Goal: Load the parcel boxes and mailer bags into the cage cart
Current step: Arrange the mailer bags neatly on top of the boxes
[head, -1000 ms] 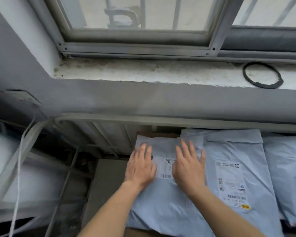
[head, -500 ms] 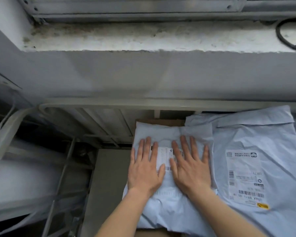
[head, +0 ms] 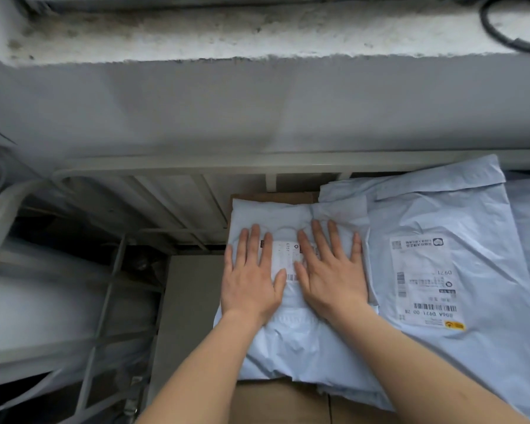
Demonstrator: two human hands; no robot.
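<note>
The left hand (head: 251,280) and right hand (head: 331,270) press flat, gripping nothing, on the bag (head: 288,344) right beneath them, its long axis running toward the cart rail (head: 166,165)

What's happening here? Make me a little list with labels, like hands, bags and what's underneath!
left hand: flat on the small mailer bag, fingers straight
right hand: flat on the same bag, fingers spread
small mailer bag: pale blue, with its white label partly covered by the hands
underneath: a brown cardboard box
big mailer bag: pale blue, to the right, label facing up
cage cart: grey metal rail just behind the bags
window sill: above, with a black ring lying on it
</note>
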